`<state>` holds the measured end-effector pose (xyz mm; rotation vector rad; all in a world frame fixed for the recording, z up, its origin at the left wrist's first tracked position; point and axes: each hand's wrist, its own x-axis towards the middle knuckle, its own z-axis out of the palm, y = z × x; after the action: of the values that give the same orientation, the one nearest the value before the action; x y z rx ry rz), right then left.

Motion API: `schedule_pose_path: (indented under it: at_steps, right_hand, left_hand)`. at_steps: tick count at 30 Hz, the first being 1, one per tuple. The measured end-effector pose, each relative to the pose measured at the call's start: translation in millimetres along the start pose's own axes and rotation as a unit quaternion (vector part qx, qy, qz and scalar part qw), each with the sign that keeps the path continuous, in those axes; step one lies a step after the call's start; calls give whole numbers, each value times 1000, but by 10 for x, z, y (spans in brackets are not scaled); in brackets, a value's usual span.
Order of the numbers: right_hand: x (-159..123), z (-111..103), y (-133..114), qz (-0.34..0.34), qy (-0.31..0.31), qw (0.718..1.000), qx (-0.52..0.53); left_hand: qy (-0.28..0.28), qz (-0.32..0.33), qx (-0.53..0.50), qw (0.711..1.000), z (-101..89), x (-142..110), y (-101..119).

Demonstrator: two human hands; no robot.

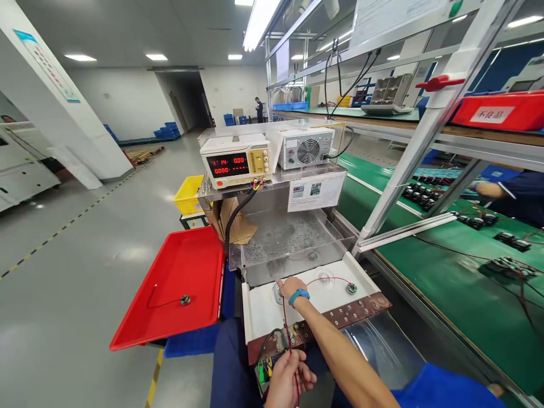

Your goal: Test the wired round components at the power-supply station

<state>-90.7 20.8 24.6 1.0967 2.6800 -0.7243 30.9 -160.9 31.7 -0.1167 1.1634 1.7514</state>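
Left hand: the left hand (pixel 291 374) is curling its fingers closed around a red wire (pixel 287 326), gripping it below the near edge of the white tray (pixel 263 317).
Right hand: the right hand (pixel 293 288), wearing a blue band (pixel 299 296), is reaching over the white tray with its fingers bending down; I cannot tell whether they are pinching anything.
Wire: it is running between the two hands, emerging beneath the right fingers and crossing the brown strip (pixel 348 311).
Silver part: a round silver part (pixel 276 293) is lying under the right fingertips, partly hidden.
Board: a round green board (pixel 351 288) is lying in the white tray, to the right of both hands and touching neither; its lead (pixel 325 279) is arcing back toward the right hand.
Clips: green and yellow clips (pixel 266 369) are sitting near the left hand, on its left.
Red tray: the red tray (pixel 187 260), well left of the hands, is holding a second board (pixel 184 299).
Supply: the supply (pixel 236 161) is showing red digits beyond the white tray.
Green bench: a co-worker's hand (pixel 488 190) is reaching over the green bench (pixel 480 277).
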Motion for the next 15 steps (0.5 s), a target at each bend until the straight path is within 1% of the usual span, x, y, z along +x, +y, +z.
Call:
schedule_pose_path:
  at_steps: [3, 5, 7, 10, 12, 13, 15]
  right_hand:
    - [36, -10, 11, 13, -20, 1000, 13]
    - [39, -37, 78, 2, -34, 999, 21]
    - [26, -48, 179, -37, -17, 999, 3]
    - [-8, 5, 334, -125, 13, 992, -13]
    - [-28, 72, 403, -182, 9, 983, 0]
    - [-34, 104, 423, -204, 5, 979, 3]
    - [-36, 152, 438, -229, -2, 974, -4]
  left_hand:
    - [-41, -34, 7, 999, -81, -66, 19]
    - [-67, -62, 14, 996, -135, -113, 37]
    - [-82, -79, 20, 993, -184, -156, 38]
    - [-96, -90, 49, 990, -202, -215, 40]
    - [-102, -99, 77, 987, -152, -254, 99]
    - [-102, -98, 89, 986, -108, -270, 158]
    - [-96, -76, 109, 986, 9, -284, 332]
